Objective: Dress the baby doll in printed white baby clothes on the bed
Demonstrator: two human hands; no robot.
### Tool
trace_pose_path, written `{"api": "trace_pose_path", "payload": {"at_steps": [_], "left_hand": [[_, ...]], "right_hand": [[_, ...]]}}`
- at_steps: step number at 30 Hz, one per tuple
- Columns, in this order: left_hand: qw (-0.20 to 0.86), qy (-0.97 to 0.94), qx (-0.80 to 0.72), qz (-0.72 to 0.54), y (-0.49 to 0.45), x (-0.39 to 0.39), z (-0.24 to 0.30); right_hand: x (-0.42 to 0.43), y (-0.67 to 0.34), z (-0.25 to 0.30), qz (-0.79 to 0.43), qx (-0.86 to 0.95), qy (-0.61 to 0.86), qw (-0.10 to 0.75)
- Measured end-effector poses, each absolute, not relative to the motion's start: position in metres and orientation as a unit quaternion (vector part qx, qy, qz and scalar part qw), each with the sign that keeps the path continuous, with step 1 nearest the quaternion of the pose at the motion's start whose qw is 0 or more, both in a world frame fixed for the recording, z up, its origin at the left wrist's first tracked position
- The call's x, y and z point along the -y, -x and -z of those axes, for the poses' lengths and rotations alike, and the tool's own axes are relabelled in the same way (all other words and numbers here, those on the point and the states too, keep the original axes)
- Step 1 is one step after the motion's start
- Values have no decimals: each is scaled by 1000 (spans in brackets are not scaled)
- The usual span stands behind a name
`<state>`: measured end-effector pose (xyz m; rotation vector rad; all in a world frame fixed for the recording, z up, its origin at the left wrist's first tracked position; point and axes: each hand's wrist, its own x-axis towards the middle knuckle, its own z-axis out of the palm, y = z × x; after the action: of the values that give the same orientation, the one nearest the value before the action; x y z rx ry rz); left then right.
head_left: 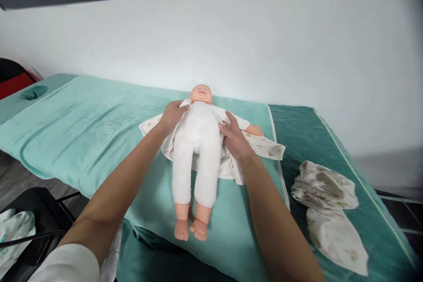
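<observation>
A plain white wall [297, 44] fills the far half of the scene. In front of it a long padded table [333, 141] under a dark teal cover runs from left to right. A lighter teal towel [82, 128] is spread over most of the table, from the far left end to just right of centre, and hangs over the near edge. A baby doll [198, 150] in a white body suit lies face up in the middle of this towel, with its head toward the wall, its bare feet toward the near edge and one arm stretched out to the right. Under the doll's upper body a pale printed garment [264, 146] lies opened flat, its edges showing on both sides. To the right, on the dark cover, sits a crumpled heap of printed cloths [327, 189]. A black chair [42, 211] stands at the near left, below the table edge. The two hands are apart, one on each side of the doll's chest. The left hand [172, 116] is curled over the doll's shoulder on the left side, fingers bent onto the white fabric, but whether it actually grips cannot be told. The right hand [234, 139] lies flat with its fingers extended against the doll's side, just above the printed garment.
</observation>
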<state>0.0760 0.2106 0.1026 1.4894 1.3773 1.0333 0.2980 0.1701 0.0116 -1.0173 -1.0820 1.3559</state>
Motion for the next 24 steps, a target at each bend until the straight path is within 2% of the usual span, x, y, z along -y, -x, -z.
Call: {"api": "trace_pose_path", "payload": {"at_steps": [5, 11, 13, 16, 18, 24], "left_hand": [[445, -636, -517, -360, -90, -190, -137], [520, -722, -398, -223, -97, -152, -158], [451, -752, -402, -264, -96, -144, -150], [230, -775, -469, -355, -91, -144, -123], [132, -785, -489, -357, -87, -152, -104], [122, -819, -478, -295, -92, -190, -86]], "right_hand": [[-169, -298, -7, -554, 487, 437, 515], [-168, -298, -8, -532, 499, 458, 508], [-167, -298, -9, -528, 499, 461, 510], [-168, -299, -8, -517, 502, 467, 513], [-169, -299, -5, -508, 508, 469, 514], [-171, -300, 0, -485, 541, 459, 510]]}}
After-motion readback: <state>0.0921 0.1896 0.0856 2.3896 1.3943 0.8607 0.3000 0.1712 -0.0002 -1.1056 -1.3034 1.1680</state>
